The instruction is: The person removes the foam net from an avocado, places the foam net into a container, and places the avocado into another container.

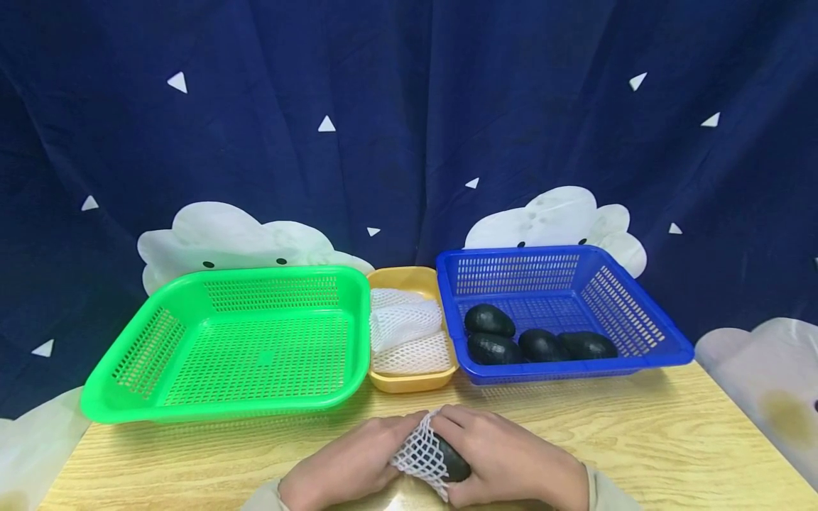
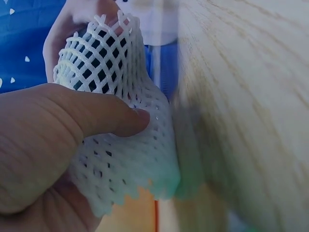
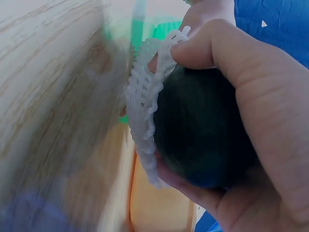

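Observation:
Close to the table's front edge, a dark avocado (image 1: 455, 461) sits partly inside a white foam net sleeve (image 1: 422, 454). My left hand (image 1: 358, 454) grips the sleeve, its thumb lying across the mesh (image 2: 111, 159) in the left wrist view. Around the bare end of the avocado (image 3: 203, 125) curl the fingers of my right hand (image 1: 501, 454). In the right wrist view that thumb presses the sleeve's rim (image 3: 145, 96) at the fruit's side. The part of the avocado within the net shows only through its holes.
A green basket (image 1: 224, 411) stands at left. Beside it, a yellow tray (image 1: 409, 384) holds several white net sleeves (image 1: 409, 326). In the blue basket (image 1: 562, 369) at right lie several avocados (image 1: 488, 321). Behind them hangs a dark blue curtain (image 1: 396, 85).

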